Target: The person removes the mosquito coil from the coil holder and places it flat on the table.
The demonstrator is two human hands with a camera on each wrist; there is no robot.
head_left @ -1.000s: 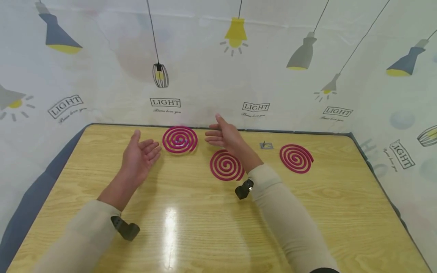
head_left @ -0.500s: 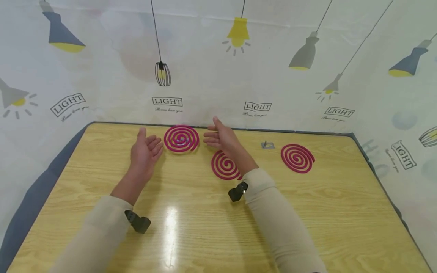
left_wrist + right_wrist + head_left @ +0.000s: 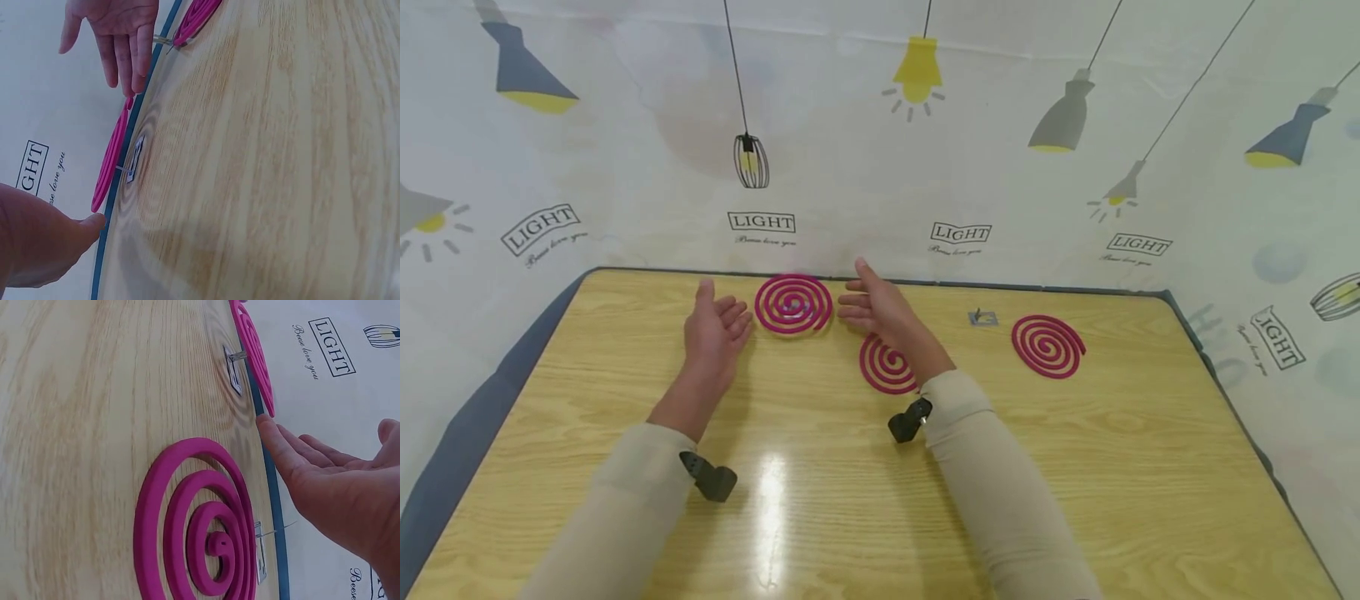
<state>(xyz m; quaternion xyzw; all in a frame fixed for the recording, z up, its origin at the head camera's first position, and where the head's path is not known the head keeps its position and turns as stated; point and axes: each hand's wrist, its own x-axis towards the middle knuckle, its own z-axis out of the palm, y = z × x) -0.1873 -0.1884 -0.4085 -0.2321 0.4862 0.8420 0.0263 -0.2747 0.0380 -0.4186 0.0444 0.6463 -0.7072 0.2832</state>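
Right hand [image 3: 883,310] moved nearer pink coil [image 3: 110,156], fingers [image 3: 108,59] extended; left hand [image 3: 711,333] opposite, likewise.

Coil [image 3: 792,303] sits between left hand [image 3: 712,332] and right hand [image 3: 882,312].

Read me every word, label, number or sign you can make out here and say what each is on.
"LIGHT": boxed, five times on the printed backdrop in the head view.
"Beese love you": script under LIGHT, clearest in the right wrist view, blurred in the head view.
"H": pale, at the backdrop's right; what follows is unreadable.
Pink coils, metal stands: no readable text.
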